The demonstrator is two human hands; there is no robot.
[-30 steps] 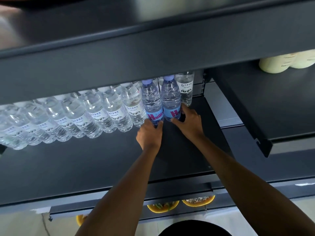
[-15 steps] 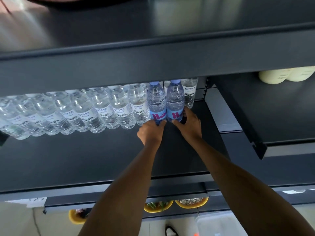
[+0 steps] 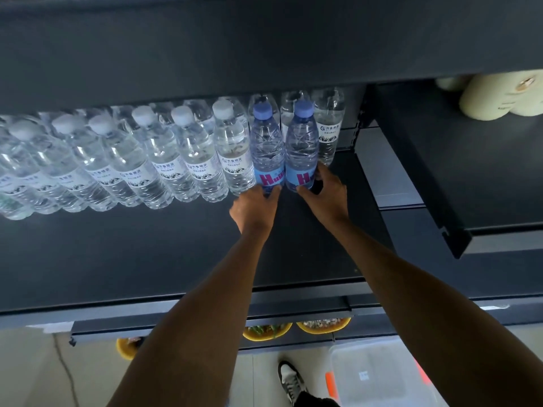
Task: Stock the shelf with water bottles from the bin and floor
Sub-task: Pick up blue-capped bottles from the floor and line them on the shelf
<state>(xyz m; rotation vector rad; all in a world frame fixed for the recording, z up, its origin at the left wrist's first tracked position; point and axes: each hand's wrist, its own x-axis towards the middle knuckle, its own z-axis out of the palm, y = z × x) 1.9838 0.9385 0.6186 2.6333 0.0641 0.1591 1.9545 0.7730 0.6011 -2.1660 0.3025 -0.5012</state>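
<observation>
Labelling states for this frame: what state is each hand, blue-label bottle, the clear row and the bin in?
left hand: grips base of left blue-label bottle
right hand: grips base of right blue-label bottle
left blue-label bottle: upright on shelf, capped
right blue-label bottle: upright on shelf, capped
clear bottles: upright, capped, in rows
bin: on floor, contents unclear

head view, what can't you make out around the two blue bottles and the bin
Head view only:
- Bases of the left blue bottle and right blue bottle: covered by the left hand and right hand gripping them.
- Back-row bottles: hidden by the front row and the upper shelf.
- Bin: cut by the bottom edge; contents unclear through cloudy plastic.
</observation>
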